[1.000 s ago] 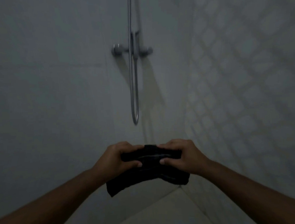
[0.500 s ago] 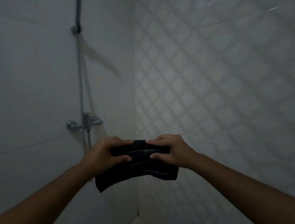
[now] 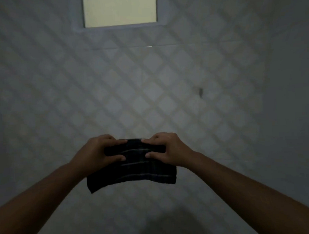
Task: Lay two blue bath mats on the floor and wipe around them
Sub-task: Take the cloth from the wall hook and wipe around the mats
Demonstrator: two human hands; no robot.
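A small dark cloth (image 3: pixel 135 172) with thin pale stripes hangs folded between both hands, held out in front of me at chest height. My left hand (image 3: pixel 96 151) grips its upper left edge, thumb on the near face. My right hand (image 3: pixel 169 149) grips the upper right edge the same way. The cloth's lower part droops below the hands. No blue bath mat and no floor are in view.
A grey wall (image 3: pixel 149 92) with a diamond tile pattern fills the view straight ahead. A small bright window (image 3: pixel 119 9) sits high in it. A small dark hook or mark (image 3: pixel 200 92) is on the wall at right. The room is dim.
The view has swung right and up: the shower mixer, hose and corner have left the frame and the window wall is now straight ahead. Both hands keep the same hold on the cloth.
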